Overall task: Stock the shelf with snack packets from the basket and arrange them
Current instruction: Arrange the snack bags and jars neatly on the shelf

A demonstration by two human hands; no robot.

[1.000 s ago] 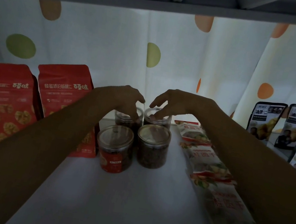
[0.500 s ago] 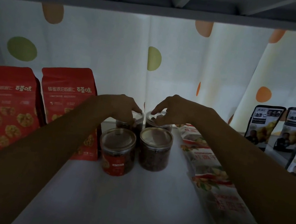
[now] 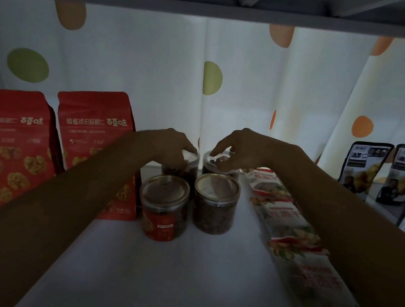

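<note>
Arranging step: left hand (image 3: 173, 146) is gripping the rear-left jar (image 3: 186, 162) by its lid, right hand (image 3: 239, 151) is pinching the rear-right jar (image 3: 217, 162), both on the shelf (image 3: 175, 282) behind two front jars; next, probably squaring rows.

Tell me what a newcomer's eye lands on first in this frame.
Two bare forearms reach in, the left hand and right hand each touching a back jar in a cluster of four clear jars at mid-shelf. Two tall red packets stand at left, and white packets lie in a row at right.
</note>
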